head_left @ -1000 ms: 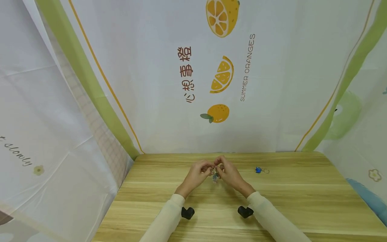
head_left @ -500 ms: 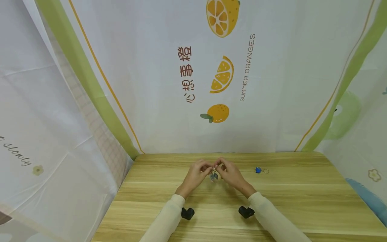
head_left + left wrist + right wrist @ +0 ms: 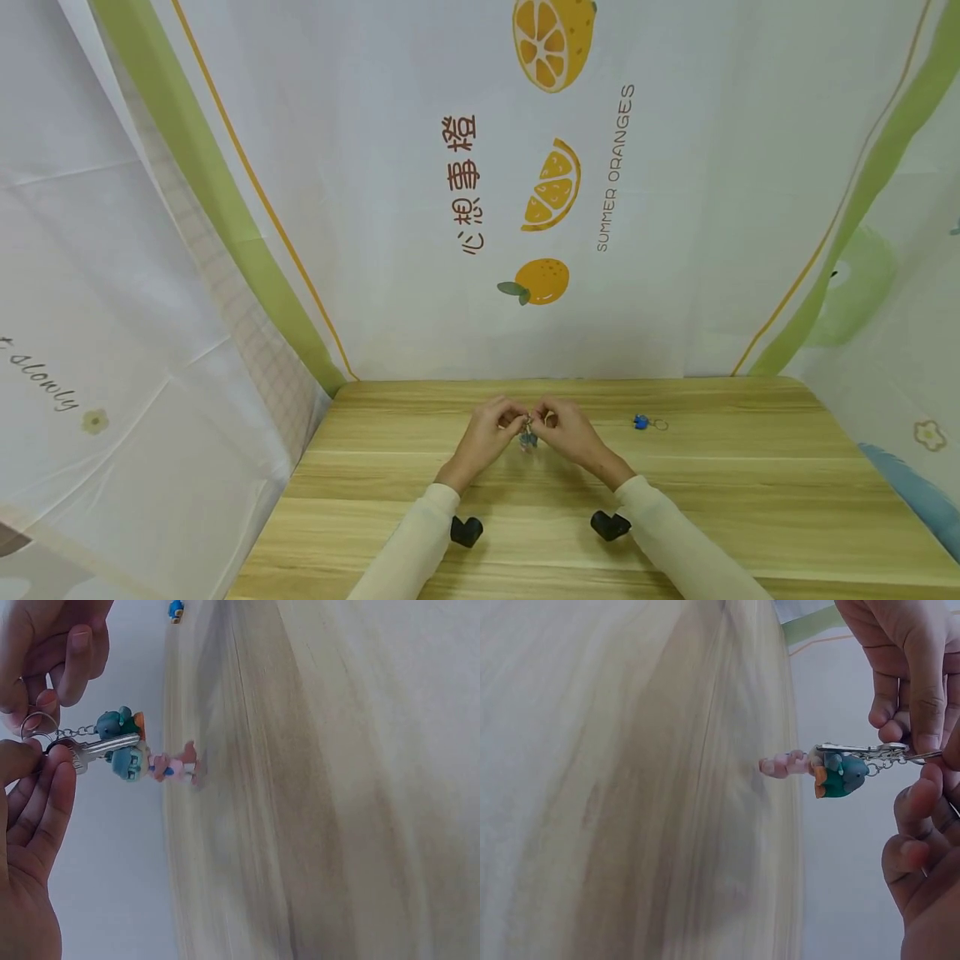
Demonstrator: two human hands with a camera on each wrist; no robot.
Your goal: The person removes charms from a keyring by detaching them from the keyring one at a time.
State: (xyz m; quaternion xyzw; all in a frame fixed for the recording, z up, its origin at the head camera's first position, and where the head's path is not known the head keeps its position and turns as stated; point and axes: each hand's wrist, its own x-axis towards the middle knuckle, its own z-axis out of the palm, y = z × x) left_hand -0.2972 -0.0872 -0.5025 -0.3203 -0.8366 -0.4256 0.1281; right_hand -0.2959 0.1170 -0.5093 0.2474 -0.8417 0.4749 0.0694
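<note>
My left hand [image 3: 486, 433] and right hand [image 3: 572, 435] meet at mid-table, fingertips close together. Both pinch a thin metal key ring [image 3: 39, 713], raised above the wood. From it hang a silver key [image 3: 112, 744], a dark green figure charm [image 3: 844, 778] with orange feet on a short chain [image 3: 76, 730], and a second figure charm [image 3: 172, 766] with a pale teal head and pink body. In the left wrist view the left thumb and fingers cover part of the ring. Fingertips hide its far end in the right wrist view.
A blue figure keychain [image 3: 641, 422] with its own metal ring [image 3: 661, 425] lies on the wooden table [image 3: 720, 500], right of the hands. Black camera mounts [image 3: 467, 531] sit at both wrists. A printed fabric backdrop [image 3: 405, 317] rises behind the table's back edge.
The right hand's raised fingers have come down slightly beside the ring. The hanging charms have swung and turned a little between the hands. The blue keychain stays where it was.
</note>
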